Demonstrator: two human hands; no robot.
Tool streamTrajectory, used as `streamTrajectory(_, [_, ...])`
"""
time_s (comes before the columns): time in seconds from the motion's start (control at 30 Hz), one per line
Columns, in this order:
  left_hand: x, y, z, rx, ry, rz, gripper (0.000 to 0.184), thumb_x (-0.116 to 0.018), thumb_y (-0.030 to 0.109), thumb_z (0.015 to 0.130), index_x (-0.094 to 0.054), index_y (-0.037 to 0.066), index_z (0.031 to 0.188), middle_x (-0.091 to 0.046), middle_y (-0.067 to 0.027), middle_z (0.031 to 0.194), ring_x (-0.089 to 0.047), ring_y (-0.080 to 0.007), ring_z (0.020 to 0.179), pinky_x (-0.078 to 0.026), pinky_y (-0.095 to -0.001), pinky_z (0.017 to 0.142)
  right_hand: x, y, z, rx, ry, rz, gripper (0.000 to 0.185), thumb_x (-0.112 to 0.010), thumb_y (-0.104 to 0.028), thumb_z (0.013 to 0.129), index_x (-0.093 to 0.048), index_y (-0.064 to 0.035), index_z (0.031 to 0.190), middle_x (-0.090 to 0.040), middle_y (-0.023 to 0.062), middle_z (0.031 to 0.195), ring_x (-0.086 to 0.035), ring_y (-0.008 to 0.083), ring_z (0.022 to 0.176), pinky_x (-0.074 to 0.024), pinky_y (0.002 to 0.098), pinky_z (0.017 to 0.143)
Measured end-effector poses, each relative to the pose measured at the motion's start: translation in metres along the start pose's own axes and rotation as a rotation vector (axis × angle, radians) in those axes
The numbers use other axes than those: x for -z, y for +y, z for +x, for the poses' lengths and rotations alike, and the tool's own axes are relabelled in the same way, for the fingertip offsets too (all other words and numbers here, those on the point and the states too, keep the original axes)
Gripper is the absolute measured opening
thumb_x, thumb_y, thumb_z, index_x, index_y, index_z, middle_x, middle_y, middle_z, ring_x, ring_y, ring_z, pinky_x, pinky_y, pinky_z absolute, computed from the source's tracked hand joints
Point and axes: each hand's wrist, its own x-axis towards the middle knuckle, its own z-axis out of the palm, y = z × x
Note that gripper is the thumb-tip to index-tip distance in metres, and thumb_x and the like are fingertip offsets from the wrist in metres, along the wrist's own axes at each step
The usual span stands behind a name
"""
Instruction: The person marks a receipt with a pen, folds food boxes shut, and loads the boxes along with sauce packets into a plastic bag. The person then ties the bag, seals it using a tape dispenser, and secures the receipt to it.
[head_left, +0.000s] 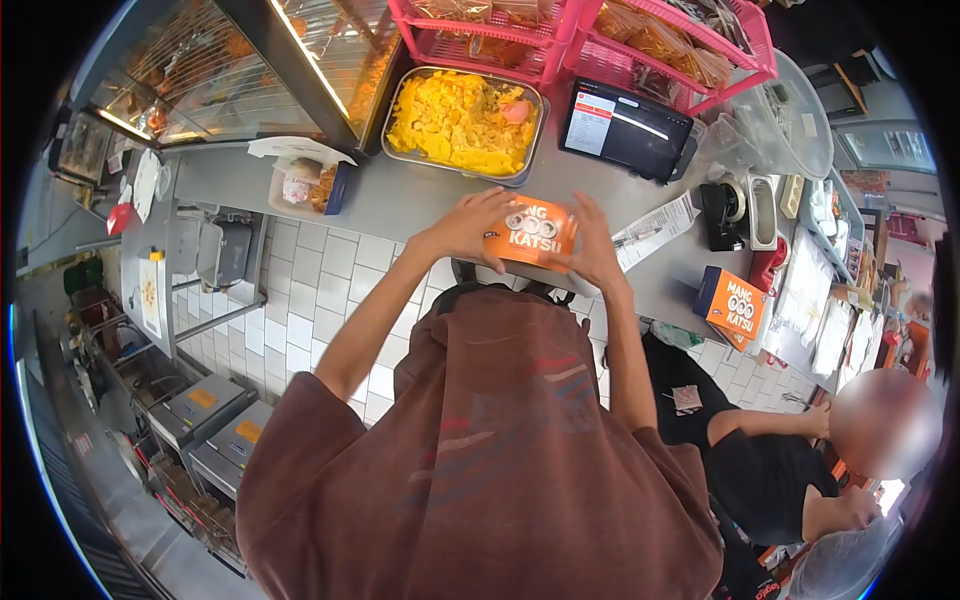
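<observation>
An orange takeaway food box [528, 225] printed "MANG KATSU" sits at the counter's near edge, lid closed. My left hand [474, 228] grips its left side, with fingers over the top edge and the thumb low on the side. At the box's right side, my right hand [594, 245] presses with its thumb near the bottom corner; its fingers are slightly blurred. Beyond the box lies a metal tray [518, 178] of yellow scrambled egg [455, 120] with a pinkish round item on it. Left on the counter, an open food box [308, 186] holds food and a small wrapped packet.
Pink baskets [490, 55] of bagged food and a tablet [626, 128] stand at the back. A printed receipt [655, 228] lies right, near another orange box [731, 305]. A glass food warmer [215, 70] fills the far left. A person in black [770, 465] sits at lower right.
</observation>
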Motion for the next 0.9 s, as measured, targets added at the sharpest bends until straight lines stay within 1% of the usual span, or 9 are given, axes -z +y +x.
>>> streamTrajectory(0.1, [-0.004, 0.004, 0.003, -0.043, -0.122, 0.051, 0.092, -0.087, 0.024, 0.066, -0.046, 0.024, 0.148, -0.035, -0.0146, 0.155, -0.031, -0.0376, 0.143, -0.031, -0.052, 0.117, -0.014, 0.017, 0.003, 0.109, -0.312, -0.05, 0.083, -0.091, -0.022, 0.06, -0.057, -0.0172, 0.135, -0.039, 0.0171, 0.15, -0.033, 0.0407, 0.141, -0.0348, 0.053, 0.112])
streamTrajectory(0.3, [-0.04, -0.021, 0.0, -0.101, -0.011, 0.096, 0.081, -0.074, 0.009, 0.076, -0.046, 0.029, 0.149, -0.03, -0.0135, 0.158, -0.027, -0.0393, 0.145, -0.031, -0.0517, 0.118, -0.029, 0.028, -0.008, 0.074, -0.184, 0.021, 0.072, -0.083, -0.008, 0.064, -0.063, -0.0243, 0.131, -0.045, 0.0116, 0.149, -0.036, 0.0383, 0.141, -0.0341, 0.0518, 0.116])
streamTrajectory(0.43, [-0.064, -0.023, -0.008, -0.121, 0.115, 0.206, 0.079, -0.069, 0.007, 0.078, -0.046, 0.031, 0.15, -0.024, -0.0136, 0.162, -0.019, -0.0406, 0.15, -0.025, -0.054, 0.12, -0.073, 0.061, -0.031, 0.359, 0.029, -0.115, 0.056, -0.074, -0.001, 0.073, -0.072, -0.0308, 0.12, -0.048, 0.0032, 0.151, -0.03, 0.038, 0.147, -0.0316, 0.0511, 0.118])
streamTrajectory(0.47, [-0.064, -0.022, -0.009, -0.11, 0.082, 0.198, 0.08, -0.071, 0.01, 0.078, -0.045, 0.032, 0.15, -0.022, -0.0134, 0.163, -0.017, -0.0406, 0.15, -0.023, -0.0546, 0.121, -0.074, 0.07, -0.039, 0.372, -0.067, -0.26, 0.06, -0.073, -0.004, 0.078, -0.066, -0.0327, 0.131, -0.033, 0.0104, 0.16, -0.023, 0.0416, 0.15, -0.0305, 0.052, 0.118])
streamTrajectory(0.6, [-0.041, -0.006, -0.011, -0.097, 0.061, 0.09, 0.083, -0.078, 0.022, 0.073, -0.047, 0.032, 0.149, -0.022, -0.0133, 0.164, -0.016, -0.0413, 0.151, -0.02, -0.0559, 0.122, -0.045, 0.033, -0.046, 0.215, -0.107, -0.129, 0.071, -0.071, -0.007, 0.079, -0.053, -0.0286, 0.144, -0.008, 0.0316, 0.162, -0.02, 0.0494, 0.149, -0.0325, 0.0524, 0.117])
streamTrajectory(0.7, [-0.051, -0.004, -0.007, -0.115, 0.165, 0.094, 0.081, -0.085, 0.029, 0.066, -0.056, 0.027, 0.141, -0.029, -0.0167, 0.159, -0.022, -0.0423, 0.148, -0.021, -0.0561, 0.121, -0.07, 0.058, -0.057, 0.245, -0.019, -0.097, 0.073, -0.067, -0.004, 0.08, -0.049, -0.0256, 0.147, -0.005, 0.0319, 0.163, -0.019, 0.0507, 0.148, -0.0375, 0.0501, 0.114])
streamTrajectory(0.77, [-0.063, -0.005, 0.0, -0.104, 0.228, 0.086, 0.077, -0.087, 0.031, 0.062, -0.061, 0.023, 0.133, -0.036, -0.0194, 0.153, -0.028, -0.0426, 0.145, -0.022, -0.0565, 0.12, -0.088, 0.072, -0.074, 0.249, 0.059, -0.135, 0.078, -0.067, 0.002, 0.078, -0.044, -0.0215, 0.149, -0.017, 0.034, 0.159, -0.034, 0.0484, 0.143, -0.0505, 0.0448, 0.102])
streamTrajectory(0.83, [-0.069, -0.001, 0.009, -0.073, 0.271, 0.016, 0.071, -0.089, 0.032, 0.059, -0.066, 0.018, 0.124, -0.042, -0.0217, 0.146, -0.035, -0.0424, 0.14, -0.024, -0.057, 0.12, -0.075, 0.064, -0.089, 0.117, 0.098, -0.106, 0.064, -0.069, 0.0, 0.078, -0.056, -0.0171, 0.138, -0.047, 0.0251, 0.148, -0.054, 0.0371, 0.132, -0.0557, 0.0395, 0.094])
streamTrajectory(0.9, [-0.071, 0.008, 0.017, -0.018, 0.29, 0.087, 0.071, -0.086, 0.041, 0.059, -0.064, 0.012, 0.12, -0.044, -0.0226, 0.141, -0.041, -0.0409, 0.131, -0.031, -0.0543, 0.111, -0.044, 0.077, -0.093, -0.051, 0.239, 0.026, 0.049, -0.071, -0.002, 0.079, -0.063, -0.0141, 0.125, -0.06, 0.0172, 0.134, -0.063, 0.0307, 0.12, -0.0572, 0.0379, 0.09])
